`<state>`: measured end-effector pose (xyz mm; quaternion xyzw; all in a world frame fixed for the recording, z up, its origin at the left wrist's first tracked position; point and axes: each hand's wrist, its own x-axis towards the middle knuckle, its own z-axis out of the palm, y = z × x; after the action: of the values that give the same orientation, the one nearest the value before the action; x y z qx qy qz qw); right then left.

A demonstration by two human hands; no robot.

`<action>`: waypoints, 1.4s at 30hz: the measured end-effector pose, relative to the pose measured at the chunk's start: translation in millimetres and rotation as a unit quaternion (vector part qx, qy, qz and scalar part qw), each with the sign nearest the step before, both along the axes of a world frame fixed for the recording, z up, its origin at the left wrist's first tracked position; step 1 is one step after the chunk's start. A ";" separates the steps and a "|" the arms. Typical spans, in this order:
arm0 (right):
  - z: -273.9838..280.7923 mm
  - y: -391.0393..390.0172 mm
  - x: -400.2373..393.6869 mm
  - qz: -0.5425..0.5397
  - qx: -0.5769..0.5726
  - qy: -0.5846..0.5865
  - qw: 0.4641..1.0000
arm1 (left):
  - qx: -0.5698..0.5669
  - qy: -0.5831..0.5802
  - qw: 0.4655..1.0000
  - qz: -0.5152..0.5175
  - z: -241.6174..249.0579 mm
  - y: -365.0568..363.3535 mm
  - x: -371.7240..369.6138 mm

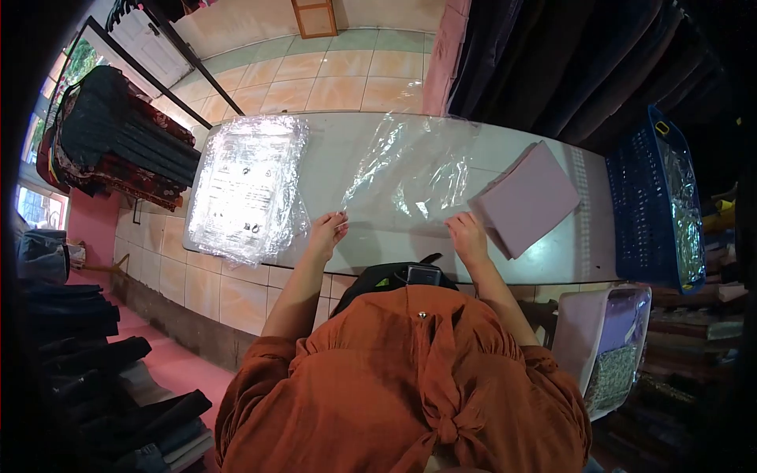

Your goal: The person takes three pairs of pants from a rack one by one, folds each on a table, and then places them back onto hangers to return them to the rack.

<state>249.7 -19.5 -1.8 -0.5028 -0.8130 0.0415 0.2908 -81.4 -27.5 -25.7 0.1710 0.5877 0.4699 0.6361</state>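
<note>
A clear plastic bag is stretched out over the white table in front of me. My left hand pinches its near left corner, fingers curled together. At the near right corner, my right hand grips the bag's edge with closed fingers. Just right of that hand lies a folded mauve cloth, set at an angle. To the left of my left hand rests a stack of clear plastic bags with printed text, shiny and crinkled.
A blue basket holding plastic-wrapped items stands at the table's right end. Below it is a pale bin with fabric. Clothes hang on a rack at left and along the back right. Folded jeans lie lower left.
</note>
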 end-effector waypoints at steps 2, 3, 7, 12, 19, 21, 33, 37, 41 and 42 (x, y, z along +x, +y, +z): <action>-8.3 -13.8 -7.4 0.006 -0.014 0.019 1.000 | -0.006 0.021 1.000 -0.008 -14.1 -10.7 -13.9; -7.3 -19.9 -11.6 0.005 -0.002 0.031 1.000 | -0.003 0.043 0.999 -0.014 -16.8 -13.3 -19.9; -22.7 -48.2 -19.3 -0.012 -0.009 0.047 0.999 | -0.003 0.117 0.992 -0.041 -22.4 -22.5 -34.4; -31.7 -76.9 -27.6 -0.022 -0.051 0.026 0.998 | 0.014 0.304 0.942 -0.143 -20.8 -25.5 -42.6; -10.8 -83.9 -44.9 -0.106 -0.018 0.027 0.994 | 0.436 0.603 0.597 -0.301 -4.3 -29.1 -26.4; -24.8 -82.9 -41.2 -0.102 -0.033 0.017 0.994 | 0.381 0.608 0.551 -0.425 -5.1 -34.6 -16.3; -42.1 -86.6 -28.2 -0.073 -0.030 0.065 0.995 | 0.302 0.613 0.689 -0.243 -7.3 -7.0 -21.3; -45.8 -87.2 -28.6 -0.077 -0.026 0.070 0.994 | 0.235 0.624 0.710 -0.226 -1.8 13.9 -17.0; -44.1 -86.9 -30.3 -0.077 -0.032 0.080 0.993 | 0.148 0.558 0.779 -0.245 -3.1 28.3 -16.0; -43.6 -87.1 -30.4 -0.083 -0.038 0.080 0.993 | 0.140 0.540 0.782 -0.277 -2.4 30.0 -17.0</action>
<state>219.3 -106.6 -45.4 -0.5739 -0.7408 0.0878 0.3378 -98.5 2.5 -28.0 0.6394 0.6899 0.1811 0.2869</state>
